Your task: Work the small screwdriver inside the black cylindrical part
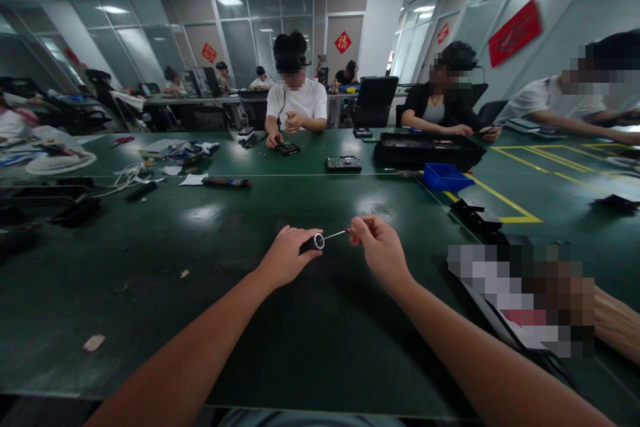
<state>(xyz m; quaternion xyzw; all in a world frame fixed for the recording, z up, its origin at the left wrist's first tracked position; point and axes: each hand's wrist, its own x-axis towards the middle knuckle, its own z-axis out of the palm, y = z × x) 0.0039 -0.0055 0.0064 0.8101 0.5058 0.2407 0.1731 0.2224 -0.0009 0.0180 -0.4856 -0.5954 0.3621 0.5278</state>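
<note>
My left hand (290, 255) is closed around a dark cylindrical part (311, 245) whose end, ringed in white or silver, faces right. Most of that part is hidden by the fingers. In my right hand (379, 245) is a thin screwdriver (336, 235), pinched near its reddish handle, which the fingers largely cover. Its slim metal shaft points left, and the tip meets or enters the ringed end; I cannot tell how deep. Both hands are above the green table (310, 333).
Across the table lie an electric screwdriver (227, 181), a hard drive (343, 163), a black housing (430, 151) and a blue bin (447, 177). Black parts (475, 215) lie to the right, near another person's forearm (617, 320). A person in white (315, 101) works opposite.
</note>
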